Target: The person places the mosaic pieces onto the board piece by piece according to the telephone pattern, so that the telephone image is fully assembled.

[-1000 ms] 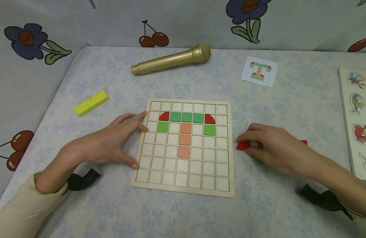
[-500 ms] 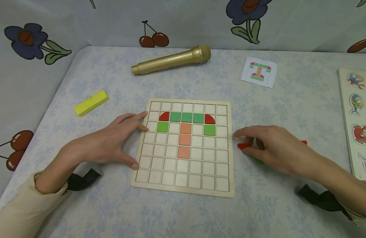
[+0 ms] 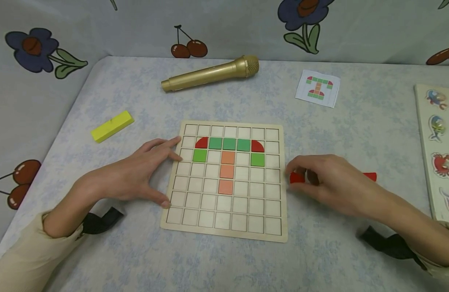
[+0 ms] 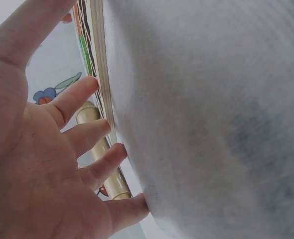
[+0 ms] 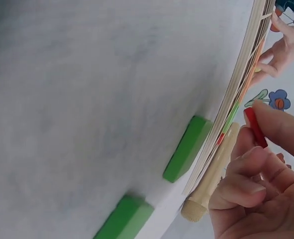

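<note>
A wooden grid board point(image 3: 284, 198) lies in the middle of the table, with red, green and orange pieces point(image 3: 226, 171) set in some cells. My left hand point(image 3: 131, 174) rests against the board's left edge, fingers spread. To the right of the board, my right hand point(image 3: 330, 178) pinches a small red piece point(image 3: 296, 177) between thumb and index finger. In the right wrist view this red piece point(image 5: 255, 128) appears edge-on, held above the table. Two green blocks point(image 5: 188, 149) lie below it, hidden under the hand in the head view. Another red piece point(image 3: 370, 176) peeks out behind the right wrist.
A gold microphone point(image 3: 211, 75) lies behind the board. A small pattern card point(image 3: 318, 88) sits at the back right, a yellow block point(image 3: 112, 126) at the left. At the right edge is a panel with sea-animal pictures point(image 3: 443, 162).
My right index finger straightened off the red piece, then bent back onto it. The piece has turned in the pinch, and the green one under the hand is now covered. My left hand stays put.
</note>
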